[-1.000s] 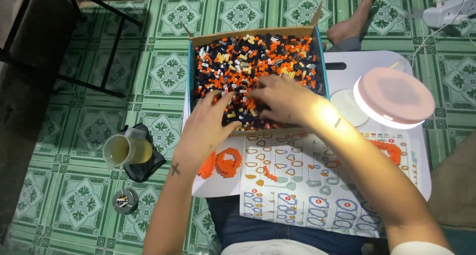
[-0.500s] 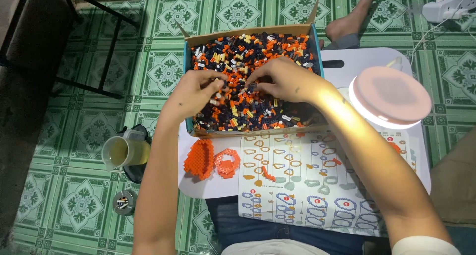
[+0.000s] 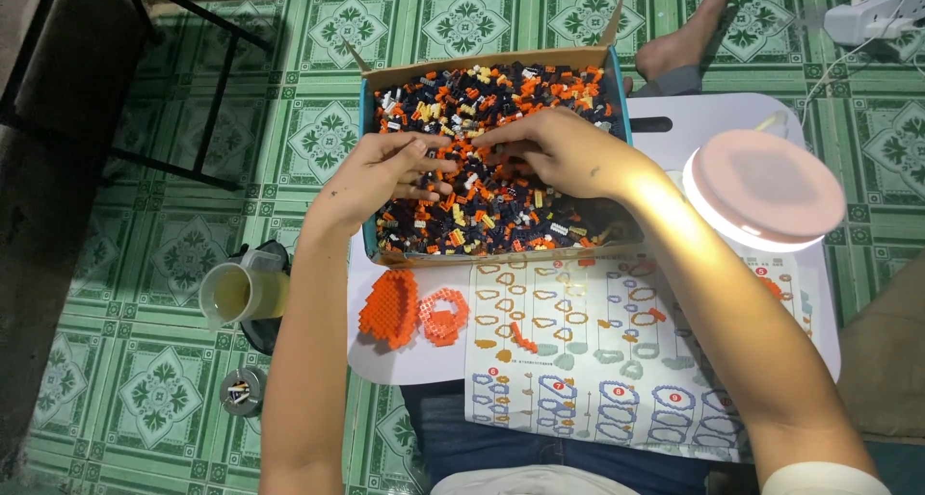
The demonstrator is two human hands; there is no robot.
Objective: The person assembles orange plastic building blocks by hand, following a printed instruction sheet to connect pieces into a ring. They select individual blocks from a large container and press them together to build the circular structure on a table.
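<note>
Right now both hands are down in a cardboard box (image 3: 617, 81) heaped with small building bricks (image 3: 501, 201) in orange, dark blue, white and tan. The box sits at the far edge of a white bench (image 3: 718, 119), its long axis running left to right and its open top facing up, with flaps raised at the far corners. The left hand (image 3: 385, 172) rests on the pile with its fingers curled toward the middle; the right hand (image 3: 554, 148) reaches in from the right, fingertips bent into the bricks just beside the left ones. Whether either hand pinches a brick cannot be told.

Near the box, at the bench's left edge, lie two flat orange brick assemblies (image 3: 416, 309), touching. To their right lies an instruction sheet (image 3: 597, 360) with a few loose orange pieces on it. A round pink lamp (image 3: 766, 189) glows at the right. Left of the bench, on the green patterned tile floor (image 3: 154, 399), stand a plastic jug (image 3: 241, 293) of yellowish liquid and a small tin (image 3: 241, 391). A bare foot (image 3: 689, 33) rests beyond the box.
</note>
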